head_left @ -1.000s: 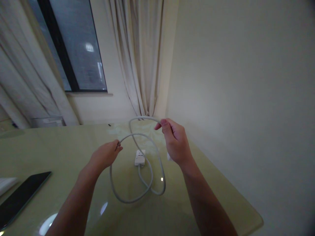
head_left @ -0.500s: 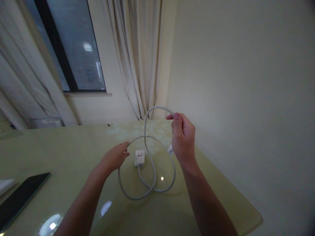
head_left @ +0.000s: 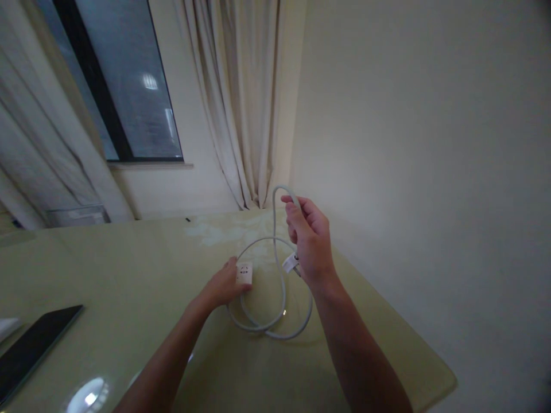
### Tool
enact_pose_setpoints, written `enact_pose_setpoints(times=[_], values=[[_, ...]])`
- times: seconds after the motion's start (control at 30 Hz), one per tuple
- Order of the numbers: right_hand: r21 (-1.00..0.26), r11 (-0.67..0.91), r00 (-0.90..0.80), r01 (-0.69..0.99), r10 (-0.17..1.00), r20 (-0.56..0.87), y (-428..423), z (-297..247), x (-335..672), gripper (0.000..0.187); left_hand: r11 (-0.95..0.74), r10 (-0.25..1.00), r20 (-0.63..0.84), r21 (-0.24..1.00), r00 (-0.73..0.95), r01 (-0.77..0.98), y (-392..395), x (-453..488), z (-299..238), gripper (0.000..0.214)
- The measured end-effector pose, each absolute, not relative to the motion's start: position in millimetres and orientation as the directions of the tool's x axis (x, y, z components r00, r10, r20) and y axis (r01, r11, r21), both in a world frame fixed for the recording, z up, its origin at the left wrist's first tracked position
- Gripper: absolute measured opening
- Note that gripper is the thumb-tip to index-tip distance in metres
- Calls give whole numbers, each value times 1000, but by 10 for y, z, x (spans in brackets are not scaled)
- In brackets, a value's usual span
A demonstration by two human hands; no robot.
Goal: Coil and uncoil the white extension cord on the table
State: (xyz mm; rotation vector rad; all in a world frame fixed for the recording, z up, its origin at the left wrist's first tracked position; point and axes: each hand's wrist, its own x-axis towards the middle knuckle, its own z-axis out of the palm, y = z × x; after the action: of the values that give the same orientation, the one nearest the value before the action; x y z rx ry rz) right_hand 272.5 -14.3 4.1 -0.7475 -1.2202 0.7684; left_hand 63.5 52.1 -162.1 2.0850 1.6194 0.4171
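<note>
A white extension socket (head_left: pixel 244 273) lies on the table with its holes facing up. My left hand (head_left: pixel 226 282) is closed around its left side, thumb along the near edge and fingers at the far edge. From the socket a pale grey cable (head_left: pixel 283 287) runs in overlapping loops across the tabletop. My right hand (head_left: pixel 312 235) pinches the cable between thumb and fingers, holding an arch of it above the table. Below those fingers hangs a small white piece (head_left: pixel 290 263), a tag or plug I cannot make out, partly hidden by the hand.
The yellowish glossy table (head_left: pixel 142 275) ends at the right in a rounded corner. A dark flat tablet-like device (head_left: pixel 37 347) lies at the left, beside a white object (head_left: pixel 7 327). Behind the table are a curtain (head_left: pixel 236 103), a window and a plain wall (head_left: pixel 408 143).
My left hand has moved right from the cable loop onto the socket. My right hand has shifted slightly left with the cable, narrowing the raised arch, and more of the white piece shows.
</note>
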Motion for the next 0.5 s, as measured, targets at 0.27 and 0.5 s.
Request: enact_pose_setpoints(times=[0.27,0.5], values=[[-787,587,303,-192,798,521,-224,121,2765,30,-304,936,-18,460,351,834,528,621,-1631,72],[-756,616,327,-220,777,538,-231,159,2822,29,-46,997,-48,259,60,965,563,125,-1532,75]])
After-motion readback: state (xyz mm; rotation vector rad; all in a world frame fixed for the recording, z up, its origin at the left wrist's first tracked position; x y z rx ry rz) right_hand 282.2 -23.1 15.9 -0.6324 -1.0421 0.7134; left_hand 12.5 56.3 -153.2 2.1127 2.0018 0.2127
